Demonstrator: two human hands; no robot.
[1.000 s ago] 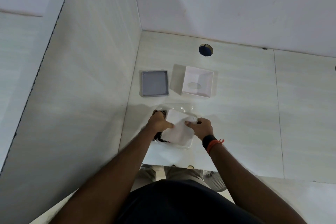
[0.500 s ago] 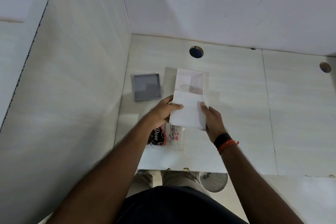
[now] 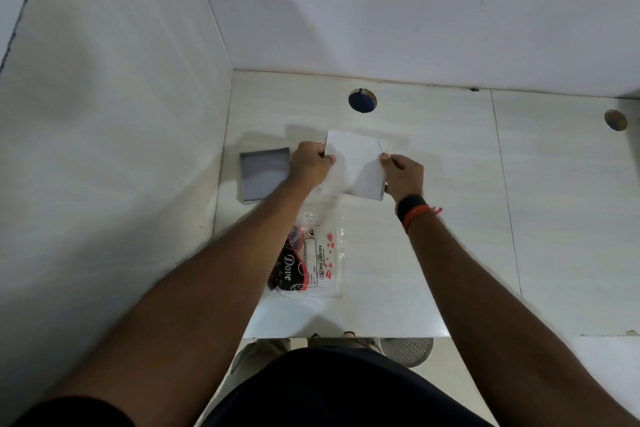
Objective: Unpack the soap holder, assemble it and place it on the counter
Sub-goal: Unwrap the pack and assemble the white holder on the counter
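Both hands hold a flat white square piece [image 3: 355, 163] of the soap holder over the counter [image 3: 450, 218]. My left hand [image 3: 310, 163] grips its left edge and my right hand [image 3: 403, 175] grips its right edge. The piece covers the white tray that stood here earlier, so that tray is hidden. A grey square part [image 3: 265, 174] lies flat on the counter just left of my left hand. The empty clear plastic bag [image 3: 310, 253] with red and black print lies nearer to me, between my forearms.
A wall stands close on the left and another at the back. Two round holes [image 3: 362, 100] [image 3: 615, 120] are cut in the counter near the back wall. The counter's front edge [image 3: 346, 336] runs just before my body.
Both hands lifted the white piece out of the plastic bag and carried it away from me, over the white tray. The bag stayed on the counter.
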